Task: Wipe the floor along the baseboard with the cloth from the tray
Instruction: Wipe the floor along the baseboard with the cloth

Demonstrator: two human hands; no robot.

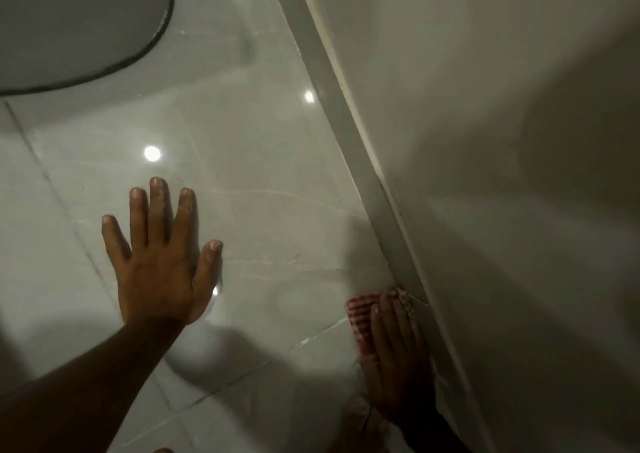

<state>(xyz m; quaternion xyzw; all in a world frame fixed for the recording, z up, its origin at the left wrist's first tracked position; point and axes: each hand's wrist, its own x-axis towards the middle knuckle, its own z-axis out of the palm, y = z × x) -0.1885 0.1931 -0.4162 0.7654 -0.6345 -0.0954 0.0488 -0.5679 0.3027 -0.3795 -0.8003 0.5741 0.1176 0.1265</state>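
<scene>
A red-and-white striped cloth (360, 317) lies flat on the glossy pale tiled floor (263, 182), right against the grey baseboard (349, 134). My right hand (398, 355) presses down on the cloth with fingers extended, fingertips near the baseboard; most of the cloth is hidden under the palm. My left hand (162, 262) rests flat on the floor to the left, fingers spread, holding nothing. No tray is in view.
The baseboard runs diagonally from top centre to lower right, with a plain pale wall (485, 141) behind it. A grey mat with a dark rim (79, 23) lies on the floor at the top left. Ceiling lights reflect off the tiles.
</scene>
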